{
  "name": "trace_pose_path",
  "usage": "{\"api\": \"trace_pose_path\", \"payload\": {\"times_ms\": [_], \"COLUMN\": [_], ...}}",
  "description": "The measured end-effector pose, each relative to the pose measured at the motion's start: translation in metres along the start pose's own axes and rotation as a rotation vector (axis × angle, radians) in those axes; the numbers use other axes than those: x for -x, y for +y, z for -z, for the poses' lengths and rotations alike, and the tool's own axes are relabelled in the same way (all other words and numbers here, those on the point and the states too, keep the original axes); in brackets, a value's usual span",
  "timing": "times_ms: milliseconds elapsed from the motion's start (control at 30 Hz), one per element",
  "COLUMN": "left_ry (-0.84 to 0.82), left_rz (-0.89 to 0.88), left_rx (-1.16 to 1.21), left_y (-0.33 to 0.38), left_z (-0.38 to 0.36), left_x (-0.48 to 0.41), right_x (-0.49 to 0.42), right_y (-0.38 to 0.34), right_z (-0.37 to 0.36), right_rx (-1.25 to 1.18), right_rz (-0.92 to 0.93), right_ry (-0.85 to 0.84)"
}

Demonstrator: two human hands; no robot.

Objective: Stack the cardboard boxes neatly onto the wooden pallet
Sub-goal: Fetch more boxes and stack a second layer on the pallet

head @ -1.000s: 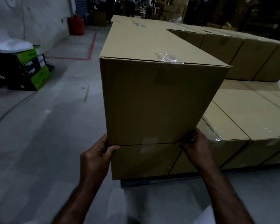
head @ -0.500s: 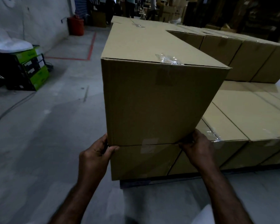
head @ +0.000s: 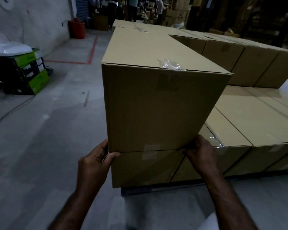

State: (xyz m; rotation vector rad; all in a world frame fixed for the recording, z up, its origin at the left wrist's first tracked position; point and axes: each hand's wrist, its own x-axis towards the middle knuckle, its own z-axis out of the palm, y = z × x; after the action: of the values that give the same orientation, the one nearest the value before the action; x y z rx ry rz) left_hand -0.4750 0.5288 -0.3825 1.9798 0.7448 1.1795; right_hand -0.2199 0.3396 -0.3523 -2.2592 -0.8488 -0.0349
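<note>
Dim concrete floor [head: 40, 138]. At the pallet's [head: 136, 190] near corner, left hand [head: 96, 165] and right hand [head: 201, 155] clasp the box's [head: 156, 105] lower corners, fingers curled.

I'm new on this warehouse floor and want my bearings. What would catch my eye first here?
A tall cardboard box fills the centre, resting on a lower box at the stack's near corner, with the left hand and right hand gripping its bottom corners. To the right, more boxes lie in low rows; green cartons sit by the left wall.
</note>
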Motion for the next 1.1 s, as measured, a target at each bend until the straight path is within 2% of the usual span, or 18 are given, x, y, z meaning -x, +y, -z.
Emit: {"api": "trace_pose_path", "payload": {"times_ms": [467,600,767,867,933,1033,1100], "left_ry": [-0.029,-0.07,-0.148,-0.17,-0.146,-0.264,-0.362], "left_rz": [0.018,0.084,0.306,0.503,0.705,0.905,0.955], "left_rx": [-0.072,-0.052,0.079,0.375,0.518,0.512,0.451], "left_y": [0.005,0.007,0.01,0.02,0.033,0.047,0.067], "left_z": [0.004,0.007,0.014,0.017,0.02,0.025,0.025], "left_x": [-0.003,-0.004,-0.008,-0.016,-0.025,-0.049,-0.069], "right_x": [0.002,0.004,0.003,0.0,-0.004,-0.01,-0.012], "right_y": [-0.006,-0.009,-0.011,-0.007,-0.006,-0.011,-0.016], "right_z": [0.007,0.01,0.017,0.022,0.027,0.037,0.05], "right_rx": [-0.077,-0.1,-0.142,-0.17,-0.278,-0.353,-0.447], "right_rz": [-0.013,-0.012,-0.025,-0.056,-0.085,-0.169,-0.276], "right_ry": [-0.01,-0.025,-0.088,-0.141,-0.198,-0.225,-0.173]}}
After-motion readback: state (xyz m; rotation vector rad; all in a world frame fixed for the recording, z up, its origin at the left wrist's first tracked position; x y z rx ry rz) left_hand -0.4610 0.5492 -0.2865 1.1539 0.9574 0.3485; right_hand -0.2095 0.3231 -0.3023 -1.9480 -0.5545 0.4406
